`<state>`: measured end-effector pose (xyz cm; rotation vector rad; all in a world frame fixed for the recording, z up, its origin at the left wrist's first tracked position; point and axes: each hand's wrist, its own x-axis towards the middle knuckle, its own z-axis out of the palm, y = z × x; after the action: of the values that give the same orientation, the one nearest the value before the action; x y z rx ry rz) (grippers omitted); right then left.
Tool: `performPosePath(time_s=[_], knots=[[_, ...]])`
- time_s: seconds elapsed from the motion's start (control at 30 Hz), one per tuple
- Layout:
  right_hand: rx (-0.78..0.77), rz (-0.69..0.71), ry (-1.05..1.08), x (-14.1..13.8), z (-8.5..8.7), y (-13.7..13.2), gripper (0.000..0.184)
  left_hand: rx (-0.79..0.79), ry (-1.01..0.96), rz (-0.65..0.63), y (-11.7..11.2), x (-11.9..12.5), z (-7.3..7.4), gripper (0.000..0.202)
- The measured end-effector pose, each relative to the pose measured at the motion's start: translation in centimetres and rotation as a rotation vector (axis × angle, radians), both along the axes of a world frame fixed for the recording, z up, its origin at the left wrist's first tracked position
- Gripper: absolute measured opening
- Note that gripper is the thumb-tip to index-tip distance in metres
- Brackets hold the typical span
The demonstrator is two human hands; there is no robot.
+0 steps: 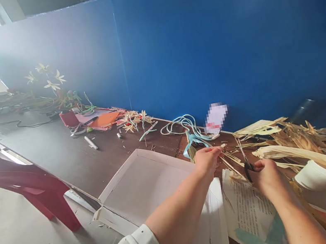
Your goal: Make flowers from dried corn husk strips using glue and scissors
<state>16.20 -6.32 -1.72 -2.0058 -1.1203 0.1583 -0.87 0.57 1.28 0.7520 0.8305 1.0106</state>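
My left hand (209, 160) reaches over the table, thumb and fingertips pinched on a small pale piece (223, 145) that looks like dried corn husk. To its right, my right hand (266, 177) grips scissors (248, 170) by their dark handles, the thin blades pointing away from me. A gap separates the blades from the pale piece. Dried corn husks (308, 140) lie in a heap beyond and to the right of my right hand. Under the hands, a printed sheet (249, 201) carries husk scraps. Light blue ribbon (196, 139) lies just behind my left hand.
An open white cardboard box lid (149, 187) sits left of my forearm. A white cup (320, 174) lies tipped at right. Husk flowers (136, 120), coloured paper (104, 119) and white sticks (91, 143) are farther left. A blue panel (200, 48) borders the back; a red chair (36, 190) stands left.
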Motion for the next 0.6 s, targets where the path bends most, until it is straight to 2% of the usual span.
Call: performPosePath(time_s=[0.07,0.13,0.3,0.5,0.6], knots=[[-0.227,-0.116,-0.121,0.0,0.7,-0.2,0.034,0.034,0.030,-0.005,0.0,0.2,-0.2,0.022],[-0.350,-0.111,-0.157,0.0,1.1,-0.4,0.032,0.070,0.069,-0.002,0.1,0.3,-0.5,0.024],[-0.295,-0.007,-0.061,1.3,0.6,-0.4,0.029,0.136,0.133,0.001,0.2,0.5,-0.9,0.026],[-0.284,-0.058,-0.144,3.2,-0.7,-0.2,0.024,0.169,0.174,-0.019,0.2,0.4,-0.9,0.030],[-0.181,-0.052,-0.194,4.0,-1.9,0.1,0.023,0.194,0.195,-0.025,0.1,0.4,-0.9,0.035]])
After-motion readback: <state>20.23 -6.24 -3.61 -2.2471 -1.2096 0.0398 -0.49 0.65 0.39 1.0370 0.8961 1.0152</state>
